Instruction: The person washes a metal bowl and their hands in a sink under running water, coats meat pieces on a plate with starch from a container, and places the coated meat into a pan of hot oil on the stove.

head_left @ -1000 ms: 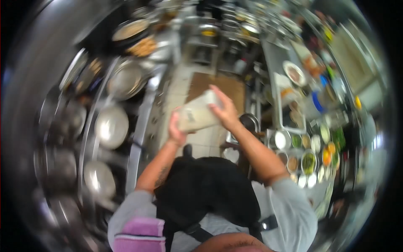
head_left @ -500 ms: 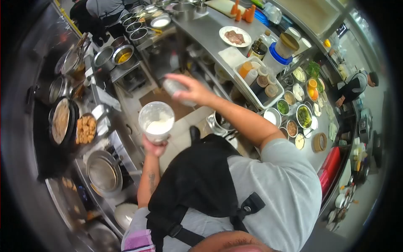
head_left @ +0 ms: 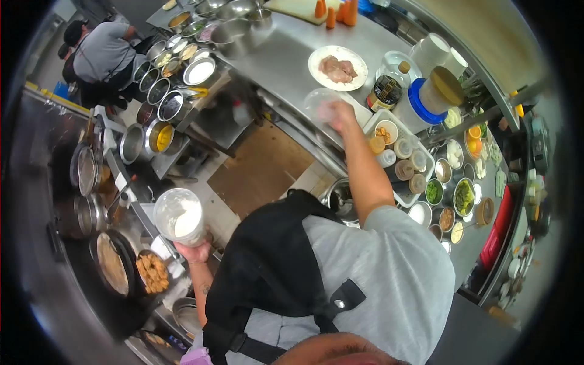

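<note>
My left hand (head_left: 193,248) grips a clear round tub (head_left: 178,215) from below; its top is uncovered and white stuff lies inside. On the other side, over the front edge of the steel counter, my right hand (head_left: 340,117) holds a translucent round lid (head_left: 321,105), slightly blurred. Just beyond the lid stands a white plate (head_left: 313,66) with raw pale meat (head_left: 338,69) on it. A white tray (head_left: 398,196) of bottles and small containers is to the right of my right hand.
Metal bowls (head_left: 159,91) of ingredients line the back left, near a person in grey (head_left: 104,52). A pan (head_left: 114,263) and fried pieces (head_left: 152,272) are at the lower left. Bowls of greens (head_left: 464,198) stand at right. A brown mat (head_left: 261,167) covers the floor ahead.
The view has turned. The lid in my right hand has moved away from the tub to the counter edge. One second ago both hands were around the closed tub.
</note>
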`<state>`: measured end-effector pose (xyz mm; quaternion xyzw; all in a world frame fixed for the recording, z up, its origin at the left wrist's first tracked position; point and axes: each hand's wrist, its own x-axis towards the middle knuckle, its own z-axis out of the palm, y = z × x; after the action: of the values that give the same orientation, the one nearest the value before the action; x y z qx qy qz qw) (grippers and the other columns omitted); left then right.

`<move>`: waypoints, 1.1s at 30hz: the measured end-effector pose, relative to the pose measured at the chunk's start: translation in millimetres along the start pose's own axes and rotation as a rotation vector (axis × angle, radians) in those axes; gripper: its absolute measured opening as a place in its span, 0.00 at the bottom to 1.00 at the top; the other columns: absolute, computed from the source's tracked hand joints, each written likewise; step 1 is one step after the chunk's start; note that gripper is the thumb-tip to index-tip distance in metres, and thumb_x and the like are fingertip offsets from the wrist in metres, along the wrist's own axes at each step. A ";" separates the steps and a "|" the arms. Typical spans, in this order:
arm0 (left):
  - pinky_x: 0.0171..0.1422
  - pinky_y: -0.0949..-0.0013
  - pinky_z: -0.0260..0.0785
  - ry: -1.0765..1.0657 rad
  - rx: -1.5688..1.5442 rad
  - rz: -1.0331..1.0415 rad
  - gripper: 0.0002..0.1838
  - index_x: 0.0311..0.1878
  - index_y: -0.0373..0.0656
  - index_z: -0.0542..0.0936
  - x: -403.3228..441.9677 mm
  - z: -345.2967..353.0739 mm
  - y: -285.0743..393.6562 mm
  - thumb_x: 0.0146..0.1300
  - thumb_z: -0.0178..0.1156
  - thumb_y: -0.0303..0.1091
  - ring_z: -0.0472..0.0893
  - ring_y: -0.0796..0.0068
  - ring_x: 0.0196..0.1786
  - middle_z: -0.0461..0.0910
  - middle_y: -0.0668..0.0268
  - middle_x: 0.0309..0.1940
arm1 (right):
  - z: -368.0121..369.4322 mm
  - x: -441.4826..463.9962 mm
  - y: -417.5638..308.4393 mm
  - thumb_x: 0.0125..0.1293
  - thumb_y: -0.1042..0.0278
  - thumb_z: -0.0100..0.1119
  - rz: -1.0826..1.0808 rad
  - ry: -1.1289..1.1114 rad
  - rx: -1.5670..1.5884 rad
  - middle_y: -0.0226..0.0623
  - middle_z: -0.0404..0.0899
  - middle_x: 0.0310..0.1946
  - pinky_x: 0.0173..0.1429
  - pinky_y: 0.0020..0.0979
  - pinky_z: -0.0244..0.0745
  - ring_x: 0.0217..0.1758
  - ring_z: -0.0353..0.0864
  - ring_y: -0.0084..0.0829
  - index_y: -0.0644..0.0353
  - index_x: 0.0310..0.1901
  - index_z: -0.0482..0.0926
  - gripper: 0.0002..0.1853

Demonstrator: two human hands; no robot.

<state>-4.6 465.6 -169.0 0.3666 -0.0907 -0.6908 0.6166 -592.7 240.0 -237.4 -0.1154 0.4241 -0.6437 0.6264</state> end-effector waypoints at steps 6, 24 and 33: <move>0.26 0.65 0.79 0.009 0.024 0.003 0.40 0.77 0.48 0.67 84.9 27.1 31.0 0.72 0.41 0.66 0.85 0.48 0.43 0.78 0.48 0.65 | -8.5 39.6 -40.8 0.64 0.70 0.59 -0.633 0.847 -1.527 0.62 0.78 0.61 0.63 0.45 0.78 0.64 0.80 0.58 0.64 0.68 0.73 0.29; 0.79 0.42 0.64 -0.497 0.001 -0.304 0.41 0.79 0.44 0.63 450.9 216.8 61.7 0.73 0.49 0.63 0.72 0.51 0.75 0.69 0.55 0.75 | 27.5 196.4 -27.4 0.61 0.66 0.59 0.087 0.954 -1.239 0.45 0.88 0.24 0.48 0.42 0.83 0.37 0.91 0.44 0.63 0.31 0.90 0.12; 0.41 0.54 0.85 -0.737 0.408 -0.064 0.30 0.77 0.44 0.63 524.9 368.1 -36.3 0.76 0.50 0.45 0.83 0.58 0.56 0.77 0.55 0.60 | 80.4 107.3 -53.9 0.64 0.50 0.67 -0.206 0.907 -1.408 0.50 0.85 0.53 0.59 0.45 0.77 0.57 0.85 0.44 0.62 0.70 0.71 0.37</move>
<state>-245.4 -128.6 -134.0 0.2121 -0.4286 -0.7624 0.4360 -596.5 102.9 -191.9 -0.2474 0.9242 -0.2670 0.1153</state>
